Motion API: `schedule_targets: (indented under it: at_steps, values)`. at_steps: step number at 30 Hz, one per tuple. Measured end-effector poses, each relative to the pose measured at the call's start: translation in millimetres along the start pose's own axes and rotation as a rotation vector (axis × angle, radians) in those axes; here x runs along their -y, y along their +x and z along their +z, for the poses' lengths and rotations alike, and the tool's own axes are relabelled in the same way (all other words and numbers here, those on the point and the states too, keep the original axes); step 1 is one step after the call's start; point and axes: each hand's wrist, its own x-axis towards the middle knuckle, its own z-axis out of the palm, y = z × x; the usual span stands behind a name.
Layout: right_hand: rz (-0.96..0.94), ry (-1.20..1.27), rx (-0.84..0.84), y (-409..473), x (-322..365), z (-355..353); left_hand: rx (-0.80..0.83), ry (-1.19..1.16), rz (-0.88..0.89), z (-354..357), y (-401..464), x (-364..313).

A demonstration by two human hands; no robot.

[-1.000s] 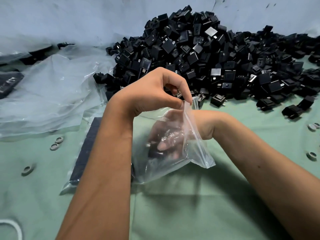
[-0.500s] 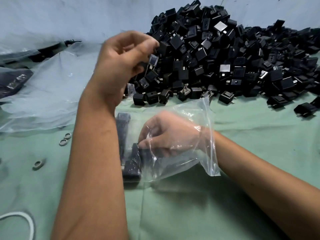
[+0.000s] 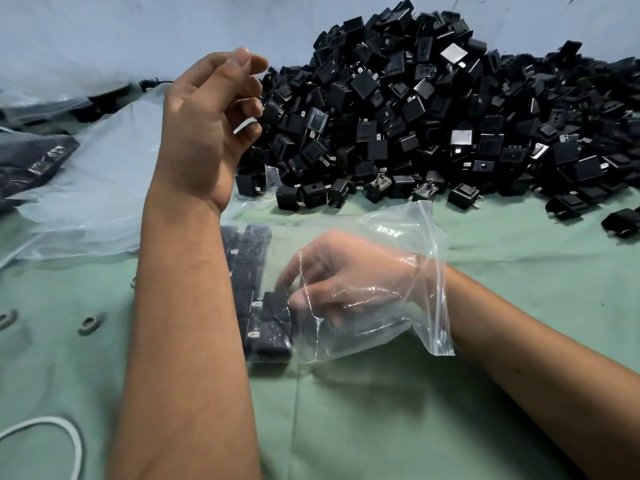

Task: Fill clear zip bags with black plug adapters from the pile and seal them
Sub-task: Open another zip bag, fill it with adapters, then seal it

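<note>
the large heap of black plug adapters (image 3: 433, 126) is spread on the green counter (image 3: 398, 410) at rear right. the clear zip bag (image 3: 381, 278) lies in front, partly filled; adapters should be seated in flat rows before sealing. the right hand (image 3: 349, 285) is inside it, fingers pinching an adapter. the left hand (image 3: 211, 133) is raised beside the heap, fingers loosely curled, nothing clearly held.

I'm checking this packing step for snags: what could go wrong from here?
1. The right hand is wrist-deep inside the zip bag; pulling out could drag the packed adapters out of their rows.
2. The left hand hovers off the bag, so nothing steadies it.
3. Loose plastic sheeting beside it might snag.
</note>
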Motion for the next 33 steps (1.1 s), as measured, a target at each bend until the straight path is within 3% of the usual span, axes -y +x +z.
schedule_targets:
  at_steps: [5,7,9,13,15,17,19,22,26,29,33]
  values:
    - [-0.027,-0.183,0.246,-15,2,-40,0.049,0.071,-0.016,6,2,4]
    - [0.019,-0.107,0.370,-27,-2,-61,0.087,0.123,-0.024,12,3,9]
    - [0.074,-0.080,0.371,-42,-9,-85,0.142,0.214,-0.032,21,5,15]
    - [0.181,-0.090,0.038,-80,-22,-137,0.405,0.478,-0.066,39,5,31]
    - [0.248,-0.141,-0.274,-92,-31,-156,0.566,0.558,-0.115,51,2,37]
    - [0.314,-0.360,-0.650,-93,-49,-166,0.654,0.613,-0.152,66,-2,40]
    - [0.410,-0.615,-0.805,-89,-60,-168,0.709,0.665,-0.167,80,-7,42]
    - [0.522,-0.733,-0.680,-80,-66,-158,0.761,0.829,-0.156,95,-13,47]
    - [0.516,-0.788,-0.639,-78,-63,-156,0.764,0.905,-0.167,97,-13,47]
    - [0.502,-0.580,-0.440,-88,-52,-157,0.757,0.860,-0.114,89,-9,45]
    - [0.282,-0.174,-0.197,-92,-38,-150,0.747,0.833,-0.089,77,-6,41]
